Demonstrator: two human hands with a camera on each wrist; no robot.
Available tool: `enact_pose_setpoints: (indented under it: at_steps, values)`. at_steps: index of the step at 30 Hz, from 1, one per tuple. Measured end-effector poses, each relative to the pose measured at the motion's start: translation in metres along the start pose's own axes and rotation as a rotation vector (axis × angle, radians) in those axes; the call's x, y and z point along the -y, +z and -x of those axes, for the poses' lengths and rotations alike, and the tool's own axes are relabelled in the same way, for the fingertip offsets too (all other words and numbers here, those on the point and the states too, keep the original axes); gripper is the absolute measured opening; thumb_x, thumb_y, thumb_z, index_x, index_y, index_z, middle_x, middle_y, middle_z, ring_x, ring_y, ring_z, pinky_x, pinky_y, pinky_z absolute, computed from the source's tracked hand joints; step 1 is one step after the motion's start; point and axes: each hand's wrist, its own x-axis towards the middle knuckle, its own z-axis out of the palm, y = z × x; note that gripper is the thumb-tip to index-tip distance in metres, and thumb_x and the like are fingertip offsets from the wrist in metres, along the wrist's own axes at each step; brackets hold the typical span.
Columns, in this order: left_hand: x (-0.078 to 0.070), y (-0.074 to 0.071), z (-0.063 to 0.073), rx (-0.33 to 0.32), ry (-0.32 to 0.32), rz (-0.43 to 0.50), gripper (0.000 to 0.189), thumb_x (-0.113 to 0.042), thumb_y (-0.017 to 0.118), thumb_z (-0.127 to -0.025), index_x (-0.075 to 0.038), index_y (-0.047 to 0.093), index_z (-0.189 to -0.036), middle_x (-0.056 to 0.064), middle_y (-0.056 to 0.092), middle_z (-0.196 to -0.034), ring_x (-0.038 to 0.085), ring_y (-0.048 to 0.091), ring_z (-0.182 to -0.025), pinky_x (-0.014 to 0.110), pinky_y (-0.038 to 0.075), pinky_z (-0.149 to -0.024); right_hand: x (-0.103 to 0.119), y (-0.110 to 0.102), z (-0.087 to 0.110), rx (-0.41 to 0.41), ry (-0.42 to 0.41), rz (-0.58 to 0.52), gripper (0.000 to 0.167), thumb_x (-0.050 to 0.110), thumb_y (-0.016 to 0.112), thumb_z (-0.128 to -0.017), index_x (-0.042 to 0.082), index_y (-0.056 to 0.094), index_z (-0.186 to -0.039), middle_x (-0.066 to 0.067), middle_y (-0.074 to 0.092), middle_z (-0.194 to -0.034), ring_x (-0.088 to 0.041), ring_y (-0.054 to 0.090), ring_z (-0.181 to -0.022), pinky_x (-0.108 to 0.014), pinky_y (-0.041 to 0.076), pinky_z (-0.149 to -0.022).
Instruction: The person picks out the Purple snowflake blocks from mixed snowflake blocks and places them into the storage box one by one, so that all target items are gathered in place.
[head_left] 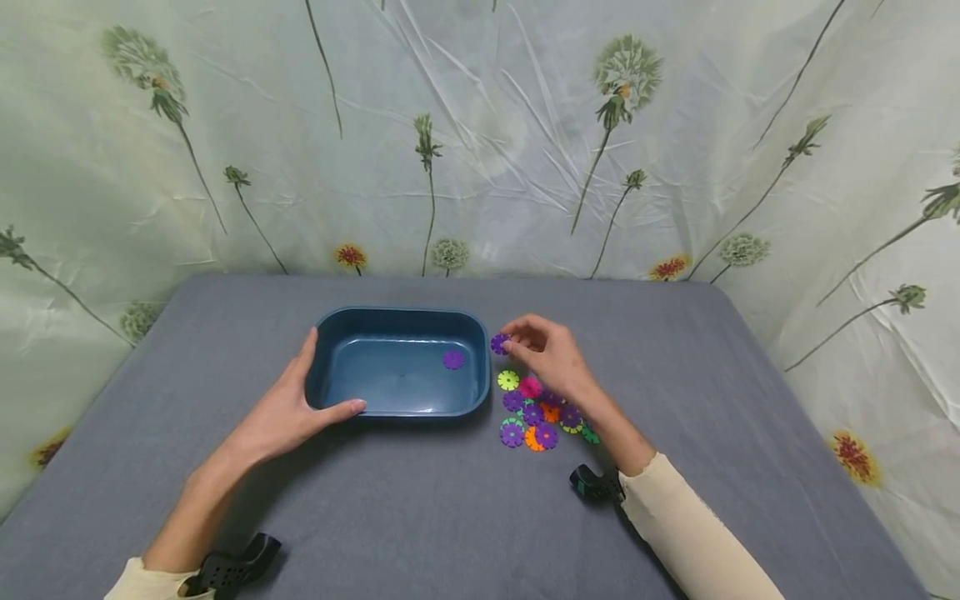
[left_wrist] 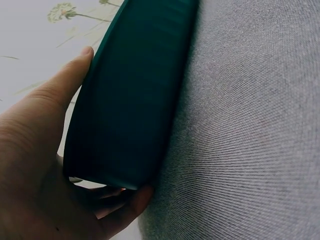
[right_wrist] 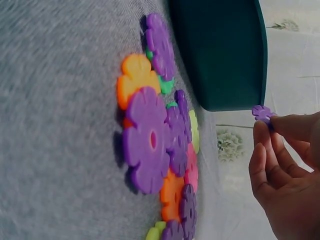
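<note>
A blue plastic basin [head_left: 397,408] stands on the cloth, one purple notched disc [head_left: 453,359] lying inside near its right end. My left hand [head_left: 281,412] grips the basin's left end, thumb over the near rim and fingers around the outer wall [left_wrist: 125,100]. Just beyond the right rim, my right hand [head_left: 551,358] pinches another purple notched disc [head_left: 499,343] between thumb and fingertips; the right wrist view shows this held disc [right_wrist: 262,113] raised above the table. Below that hand lies a loose pile of purple, orange, pink, yellow and green discs [head_left: 532,413], some overlapping.
Grey cloth [head_left: 420,508] covers the table. Behind it hangs a pale curtain [head_left: 495,150] printed with dandelions. Each wrist carries a black camera mount, one at the left cuff [head_left: 236,567] and one at the right cuff [head_left: 596,485].
</note>
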Motion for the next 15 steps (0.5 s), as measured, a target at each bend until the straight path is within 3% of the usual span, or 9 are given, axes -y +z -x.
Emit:
enact_pose_setpoints:
  at_steps: [7, 15]
  values:
    - [-0.0001, -0.0004, -0.0004, 0.002, 0.006, 0.023, 0.134, -0.059, 0.079, -0.086, -0.016, -0.019, -0.166, 0.027, -0.004, -0.174, 0.056, 0.014, -0.157, 0.075, 0.025, -0.118, 0.002, -0.0005, 0.0001, -0.016, -0.011, -0.065, 0.016, 0.017, 0.07, -0.101, 0.009, 0.074, -0.115, -0.013, 0.073, -0.1, -0.028, 0.071, -0.088, -0.024, 0.056, -0.074]
    - [-0.001, 0.0011, -0.0002, 0.003, -0.014, 0.023, 0.135, -0.06, 0.079, -0.085, -0.018, -0.021, -0.165, 0.027, -0.005, -0.174, 0.058, 0.013, -0.157, 0.077, 0.023, -0.118, 0.0058, 0.0011, -0.0011, -0.029, -0.007, -0.158, 0.017, 0.017, 0.073, -0.099, 0.008, 0.075, -0.113, -0.014, 0.074, -0.103, -0.03, 0.073, -0.089, -0.048, 0.062, -0.082]
